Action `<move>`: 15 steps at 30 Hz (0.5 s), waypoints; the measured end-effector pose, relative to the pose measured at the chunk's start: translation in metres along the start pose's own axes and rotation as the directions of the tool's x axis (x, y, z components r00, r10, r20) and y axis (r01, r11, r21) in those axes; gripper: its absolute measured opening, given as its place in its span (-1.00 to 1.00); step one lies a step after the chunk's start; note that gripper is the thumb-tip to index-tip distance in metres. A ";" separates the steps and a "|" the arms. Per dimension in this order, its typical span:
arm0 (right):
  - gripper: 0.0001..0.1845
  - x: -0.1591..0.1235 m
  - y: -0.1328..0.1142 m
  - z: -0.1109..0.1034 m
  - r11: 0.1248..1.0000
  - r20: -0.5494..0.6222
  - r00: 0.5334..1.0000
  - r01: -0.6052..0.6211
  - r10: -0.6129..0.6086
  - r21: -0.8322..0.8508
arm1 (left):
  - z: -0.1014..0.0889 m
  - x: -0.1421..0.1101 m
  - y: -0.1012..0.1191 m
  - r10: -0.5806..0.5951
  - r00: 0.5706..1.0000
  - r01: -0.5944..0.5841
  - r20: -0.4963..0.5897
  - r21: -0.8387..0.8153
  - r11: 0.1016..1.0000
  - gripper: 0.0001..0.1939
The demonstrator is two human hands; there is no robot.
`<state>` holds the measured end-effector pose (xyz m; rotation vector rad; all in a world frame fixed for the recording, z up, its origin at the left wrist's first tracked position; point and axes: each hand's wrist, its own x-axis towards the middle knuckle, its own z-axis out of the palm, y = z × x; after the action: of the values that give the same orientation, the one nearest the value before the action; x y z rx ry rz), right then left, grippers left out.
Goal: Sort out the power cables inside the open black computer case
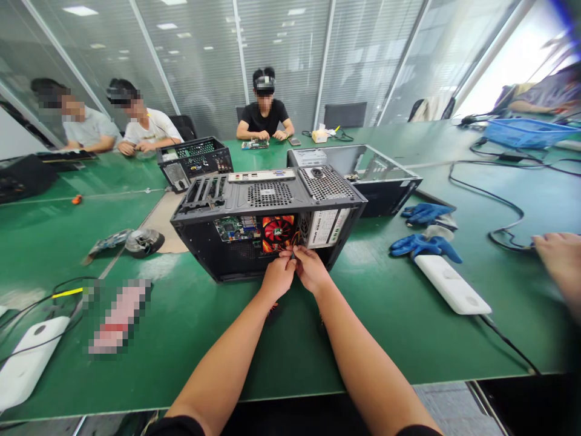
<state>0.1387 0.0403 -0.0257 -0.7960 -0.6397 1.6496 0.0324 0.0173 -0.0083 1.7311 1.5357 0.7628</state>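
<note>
I have the open computer case [267, 203] at the centre of the frame, on the green table [204, 339], its open side facing me. My left hand [278, 277] and right hand [312, 271] meet at the lower edge of that opening, both grips narrow, fingertips pinched on thin wires [293, 255] just beside the red fan [278, 231]. My fingers hide the wires' ends, so I cannot tell where they lead. Inside, I see a circuit board [236, 229] to the left of the fan and a power supply [325, 229] to its right. Behind the case, a second case [385, 197] sits right of centre and a third case [200, 162] left of centre. At right of the frame, blue gloves [422, 245] lie by a white power strip [451, 283]; a co-worker's hand [560, 260] reaches in at the right edge. A person in black [265, 118] sits at upper centre, near a small board [255, 145].
</note>
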 end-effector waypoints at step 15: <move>-0.64 -0.010 0.006 0.011 0.998 -0.027 0.998 -0.052 0.051 -0.035 | -0.001 0.001 -0.008 -0.016 1.000 0.017 0.008 -0.096 0.995 -0.65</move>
<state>0.1281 0.0294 -0.0215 -0.8648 -0.6369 1.6760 0.0269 0.0190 -0.0143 1.6472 1.4822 0.8082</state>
